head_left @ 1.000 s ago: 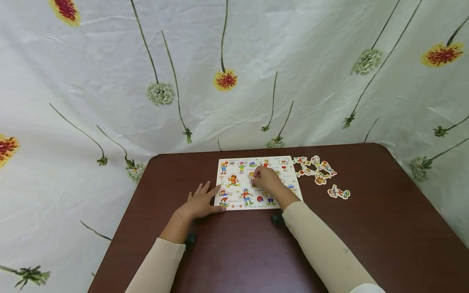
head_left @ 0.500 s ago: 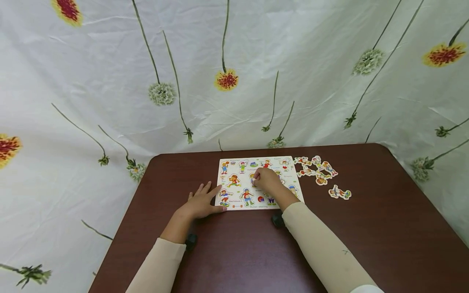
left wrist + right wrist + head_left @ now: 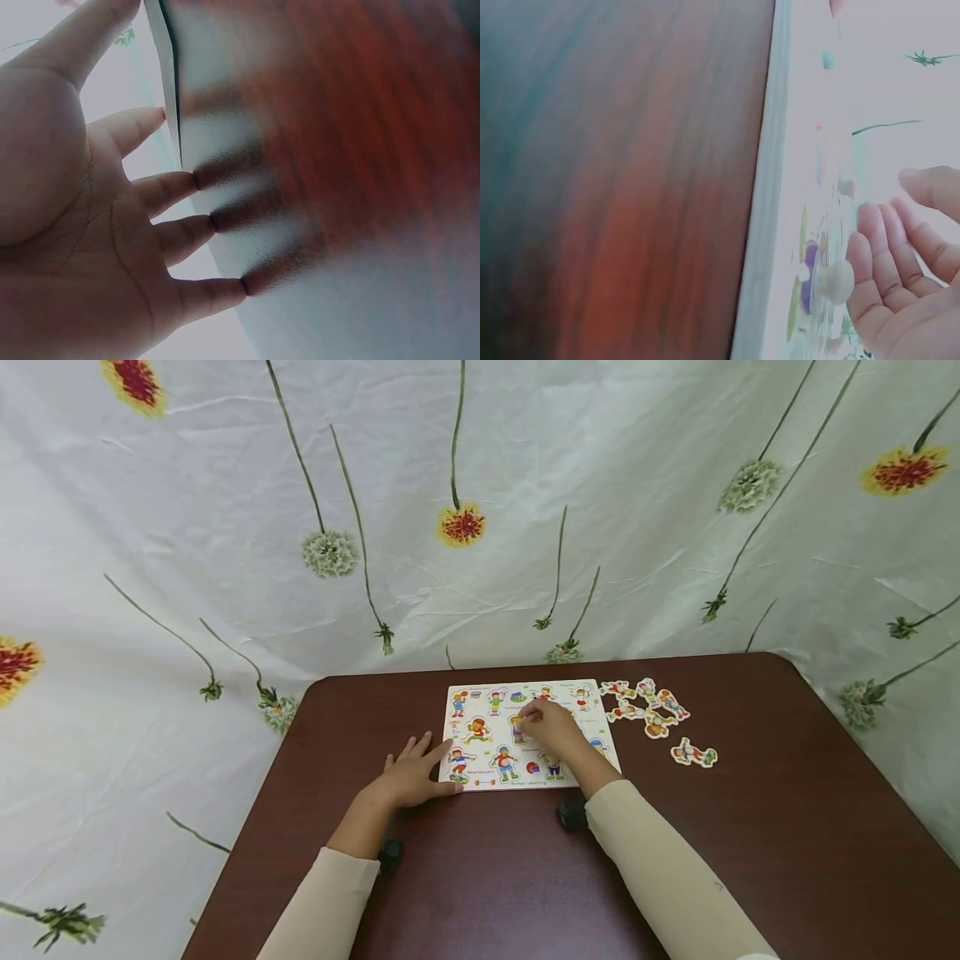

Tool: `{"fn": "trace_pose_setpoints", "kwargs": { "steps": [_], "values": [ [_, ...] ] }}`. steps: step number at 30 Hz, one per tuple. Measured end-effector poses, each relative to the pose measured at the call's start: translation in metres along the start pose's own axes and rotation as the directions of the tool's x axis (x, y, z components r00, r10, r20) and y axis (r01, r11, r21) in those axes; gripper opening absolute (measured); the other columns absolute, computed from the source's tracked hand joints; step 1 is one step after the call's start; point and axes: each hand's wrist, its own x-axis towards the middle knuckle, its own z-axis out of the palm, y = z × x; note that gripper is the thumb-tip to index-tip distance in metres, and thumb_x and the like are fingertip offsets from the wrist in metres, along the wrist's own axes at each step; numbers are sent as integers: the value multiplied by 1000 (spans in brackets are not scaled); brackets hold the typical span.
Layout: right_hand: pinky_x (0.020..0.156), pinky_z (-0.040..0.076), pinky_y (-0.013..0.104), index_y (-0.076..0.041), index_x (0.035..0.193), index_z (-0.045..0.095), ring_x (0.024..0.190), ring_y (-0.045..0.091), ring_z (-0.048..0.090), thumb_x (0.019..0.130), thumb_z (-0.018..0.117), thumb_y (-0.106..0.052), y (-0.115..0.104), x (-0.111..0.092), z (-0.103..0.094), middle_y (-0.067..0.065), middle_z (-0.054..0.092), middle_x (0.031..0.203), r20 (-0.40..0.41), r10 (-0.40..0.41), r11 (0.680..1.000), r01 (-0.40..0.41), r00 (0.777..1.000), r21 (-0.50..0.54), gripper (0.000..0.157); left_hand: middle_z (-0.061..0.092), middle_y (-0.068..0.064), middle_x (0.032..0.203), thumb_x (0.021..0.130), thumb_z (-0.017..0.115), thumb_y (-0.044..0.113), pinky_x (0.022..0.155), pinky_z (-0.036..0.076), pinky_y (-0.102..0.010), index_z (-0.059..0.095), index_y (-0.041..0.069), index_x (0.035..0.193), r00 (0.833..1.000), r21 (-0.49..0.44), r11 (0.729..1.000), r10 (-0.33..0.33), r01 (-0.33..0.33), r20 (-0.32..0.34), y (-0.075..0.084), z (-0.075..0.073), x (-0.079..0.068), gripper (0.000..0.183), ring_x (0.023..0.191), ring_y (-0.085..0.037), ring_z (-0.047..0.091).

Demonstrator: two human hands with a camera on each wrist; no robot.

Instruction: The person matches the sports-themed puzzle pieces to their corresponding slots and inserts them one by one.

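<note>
Backdrop: white cloth (image 3: 600,460) printed with red-and-yellow flowers, pale green blooms and long stems, hanging behind everything.
Worktop: dark reddish-brown table (image 3: 480,877) with rounded far corners, bearing the board and the loose pieces.
Sleeves: two cream sleeves (image 3: 667,860) reaching in from the near side.
Board: white rectangular puzzle board (image 3: 482,762) with colourful sporting figures and small words, lying flat towards the far side of the worktop.
Left hand: the left hand (image 3: 408,777) has its fingers straight and spread, holding nothing; thumb and index finger touch the board's left end.
Right hand: the right hand (image 3: 553,727) is over the board's middle, its grip loose, thumb apart from the bent fingers, nothing visible held.
Pieces out: six small, colourful figure-shaped pieces (image 3: 658,724) lie off the board; five bunch just beside its right edge, one rests apart, nearer the person. These appear left to fit.
Pieces in: pale round knobs (image 3: 836,281) stand up from the board, so the fitting looks partly done; I cannot tell every seated piece from a printed picture.
Purple-clothed figure: this blond one (image 3: 517,731) lies by the right fingertips, seemingly seated.
</note>
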Motion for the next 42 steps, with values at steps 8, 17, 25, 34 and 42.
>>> {"fn": "trace_pose_setpoints", "kwargs": {
  "steps": [8, 17, 25, 34, 42],
  "values": [
    [86, 53, 36, -9, 122, 67, 106, 23, 63, 99, 66, -27, 9, -9, -11, 8, 67, 115, -38, -45, 986, 51, 998, 159, 29, 12, -17, 171, 89, 69, 58, 119, 9, -74, 28, 27, 162, 1000, 6, 1000, -2, 2, -1, -1, 1, 1, 89, 158, -43, 6],
    [89, 52, 32, -9, 122, 68, 103, 23, 63, 100, 65, -26, 23, -19, -28, 9, 67, 114, -143, -68, 968, 100, 987, 228, 28, 12, -17, 171, 90, 69, 58, 119, 10, -74, 28, 26, 162, 1000, 13, 1000, 5, -5, -2, -1, 1, 1, 89, 158, -43, 7],
    [83, 52, 24, -1, 126, 65, 98, 19, 62, 100, 65, -22, 36, -30, -51, 13, 65, 114, -193, -69, 956, 120, 979, 269, 33, 12, -17, 171, 89, 69, 58, 119, 10, -74, 28, 27, 162, 1000, 12, 1000, 1, 0, -3, -1, 0, 1, 89, 158, -43, 7],
    [80, 48, 18, -1, 125, 65, 96, 14, 58, 101, 64, -20, 57, -39, -81, 13, 64, 113, -245, -24, 972, 80, 969, 220, 30, 11, -18, 170, 91, 68, 57, 119, 8, -75, 26, 25, 162, 1000, 5, 1000, 7, -7, -3, -2, -2, 0, 89, 157, -44, 6],
    [78, 48, 12, 0, 126, 65, 89, -1, 59, 100, 64, -21, 82, -55, -109, 14, 66, 114, -275, 4, 980, 51, 961, 191, 33, 10, -19, 170, 90, 68, 58, 118, 8, -75, 27, 24, 162, 1000, -3, 1000, 18, -18, 5, -2, 0, 0, 90, 158, -44, 5]
  ]
}}
